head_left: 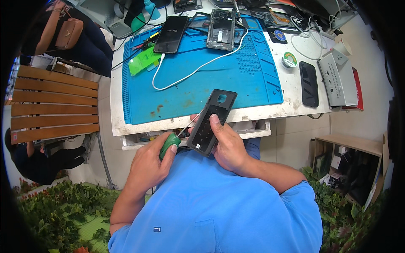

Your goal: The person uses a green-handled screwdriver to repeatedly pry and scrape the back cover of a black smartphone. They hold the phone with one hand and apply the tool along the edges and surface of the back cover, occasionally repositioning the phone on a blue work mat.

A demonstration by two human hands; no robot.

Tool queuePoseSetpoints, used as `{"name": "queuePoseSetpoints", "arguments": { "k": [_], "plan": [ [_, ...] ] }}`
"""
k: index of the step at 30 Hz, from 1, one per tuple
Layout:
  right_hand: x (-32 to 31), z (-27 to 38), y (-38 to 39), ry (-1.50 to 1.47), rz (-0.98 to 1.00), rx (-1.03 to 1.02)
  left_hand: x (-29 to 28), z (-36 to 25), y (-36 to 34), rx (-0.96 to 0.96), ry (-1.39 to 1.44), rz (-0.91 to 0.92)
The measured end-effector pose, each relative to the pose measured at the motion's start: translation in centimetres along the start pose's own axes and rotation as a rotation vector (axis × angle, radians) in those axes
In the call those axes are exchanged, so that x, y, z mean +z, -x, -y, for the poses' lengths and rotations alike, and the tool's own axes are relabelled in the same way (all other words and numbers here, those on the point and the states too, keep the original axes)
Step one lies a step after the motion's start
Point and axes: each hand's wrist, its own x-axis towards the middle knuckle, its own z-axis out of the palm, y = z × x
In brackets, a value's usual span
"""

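My left hand (147, 163) is closed round the green handle of a screwdriver (171, 146). Its thin metal shaft points up and right, to the left edge of a black phone back cover (206, 134); whether the tip touches it I cannot tell. That cover is tilted in my right hand (230, 145), thumb on its face and fingers behind. A square camera opening shows near its top end. Beyond, on the blue work mat (181, 101), lie a dark phone (171, 35) and an opened phone (221, 30) with its inner parts exposed.
A white cable (202, 66) curves over the mat beside a bright green card (143, 61). To the right are a small round tin (289, 59), another black phone (309, 84) and a white box (337, 80). An open drawer (253, 127) juts out below the table edge.
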Motion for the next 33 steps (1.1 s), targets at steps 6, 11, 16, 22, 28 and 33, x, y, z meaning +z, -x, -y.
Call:
{"name": "queuePoseSetpoints", "arguments": {
  "k": [6, 11, 16, 22, 28, 33],
  "plan": [
    [-0.4, -0.2, 0.0, 0.007, 0.012, -0.001, -0.2, -0.7, -0.5, -0.056, 0.037, 0.043],
    [0.6, 0.4, 0.3, -0.006, -0.030, -0.015, -0.4, -0.9, -1.1, -0.036, 0.017, 0.038],
    [-0.5, -0.2, 0.0, -0.008, 0.028, -0.029, -0.3, -0.4, -1.5, -0.040, -0.002, 0.002],
    [-1.5, 0.0, 0.0, -0.188, -0.026, -0.038, -1.3, -1.4, -1.1, -0.137, 0.097, 0.032],
    [-1.2, -0.5, -0.5, -0.145, -0.017, -0.061, 0.0, -1.3, -1.1, -0.150, 0.141, 0.110],
    [-0.9, -0.7, -0.3, -0.125, -0.024, -0.107, 0.1, -1.6, -1.4, -0.134, 0.101, 0.103]
  ]
}}
